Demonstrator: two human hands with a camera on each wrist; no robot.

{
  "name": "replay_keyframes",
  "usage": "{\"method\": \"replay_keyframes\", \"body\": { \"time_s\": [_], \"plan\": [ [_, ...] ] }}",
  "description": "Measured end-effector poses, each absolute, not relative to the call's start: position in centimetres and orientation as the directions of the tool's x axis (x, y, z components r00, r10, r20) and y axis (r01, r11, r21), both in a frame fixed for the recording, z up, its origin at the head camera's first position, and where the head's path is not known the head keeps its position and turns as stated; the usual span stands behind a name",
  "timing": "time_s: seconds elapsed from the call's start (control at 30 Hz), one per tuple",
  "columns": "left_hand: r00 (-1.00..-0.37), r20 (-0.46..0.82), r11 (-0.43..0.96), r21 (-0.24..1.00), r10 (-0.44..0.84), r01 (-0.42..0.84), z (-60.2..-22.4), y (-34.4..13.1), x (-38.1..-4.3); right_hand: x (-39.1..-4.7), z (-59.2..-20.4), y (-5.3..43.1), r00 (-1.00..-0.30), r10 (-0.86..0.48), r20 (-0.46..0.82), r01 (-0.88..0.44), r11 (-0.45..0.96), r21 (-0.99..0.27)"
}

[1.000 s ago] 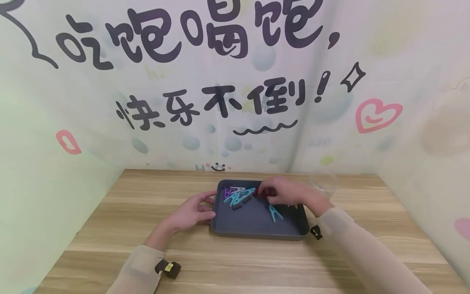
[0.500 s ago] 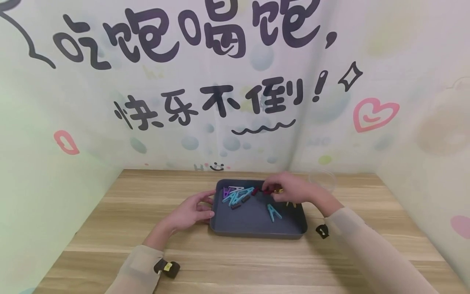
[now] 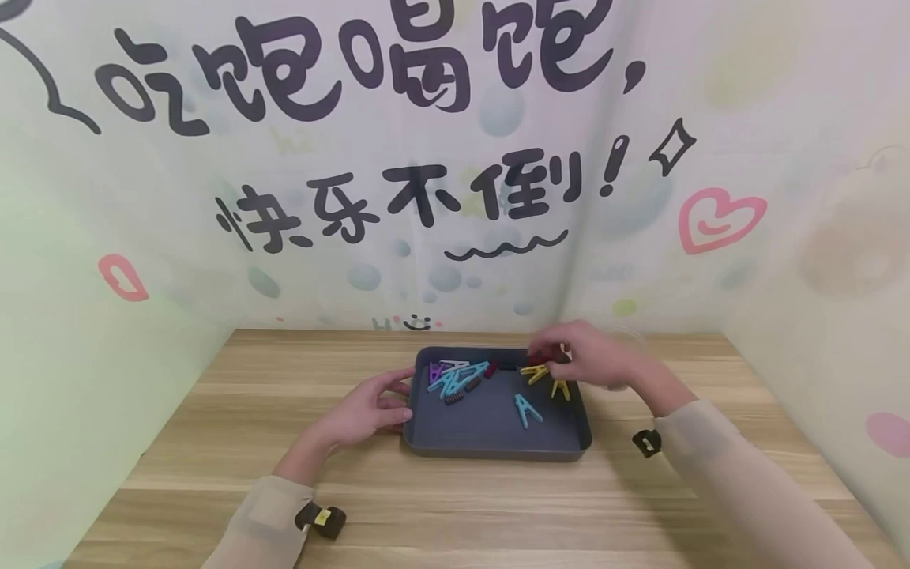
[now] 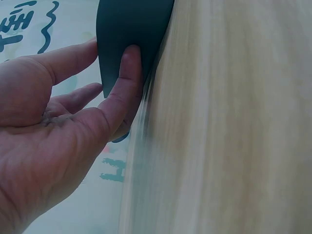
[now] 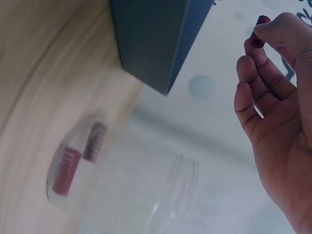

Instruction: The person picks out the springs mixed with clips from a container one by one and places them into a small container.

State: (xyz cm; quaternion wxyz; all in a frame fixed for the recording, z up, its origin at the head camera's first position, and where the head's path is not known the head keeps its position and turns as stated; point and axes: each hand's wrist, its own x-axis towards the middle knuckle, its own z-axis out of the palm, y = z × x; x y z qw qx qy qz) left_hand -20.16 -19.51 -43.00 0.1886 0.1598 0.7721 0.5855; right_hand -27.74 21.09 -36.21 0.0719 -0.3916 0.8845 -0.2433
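Observation:
My right hand (image 3: 586,353) is over the back right of a dark grey tray (image 3: 498,454). Between thumb and fingertip it pinches a small dark red ribbed tube (image 5: 260,33), which has a hole in its end. At the tray's left side, my left hand (image 3: 371,409) touches the wall, its thumb (image 4: 129,61) against the outside. In the tray lie blue clothespins (image 3: 455,382), a purple clothespin (image 3: 435,373), yellow clothespins (image 3: 560,389) and a separate blue clothespin (image 3: 527,411). Dark ribbed tubes (image 3: 453,399) and a red ribbed tube (image 3: 491,369) lie among them.
A clear jar (image 5: 136,180) stands on the wooden table (image 3: 398,506) right of the tray, partly behind my right hand in the head view. Inside it are a red ribbed tube (image 5: 67,170) and a dark one (image 5: 95,141). A printed curtain (image 3: 341,276) hangs behind the table.
My right hand has moved right and up with the red ribbed tube, toward the tray's back right corner, uncovering the yellow clothespins. The left hand has stayed at the tray's side.

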Motion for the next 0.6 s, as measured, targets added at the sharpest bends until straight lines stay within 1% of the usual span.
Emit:
{"method": "replay_keyframes", "body": {
  "time_s": [0.23, 0.43, 0.6],
  "plan": [
    [-0.877, -0.104, 0.262, 0.965, 0.469, 0.025, -43.0, -19.5, -20.2, -27.5, -35.5, 23.0, -0.714, -0.692, 0.104, -0.659, 0.614, -0.434],
    [-0.878, -0.104, 0.267, 0.963, 0.468, 0.028, -43.0, -19.5, -20.2, -27.6, -35.4, 24.8, -0.717, -0.680, 0.156, -0.671, 0.611, -0.419],
    [-0.880, -0.105, 0.275, 0.961, 0.463, 0.029, -42.9, -19.5, -20.2, -27.7, -35.2, 26.1, -0.727, -0.666, 0.168, -0.667, 0.626, -0.403]
  ]
}}
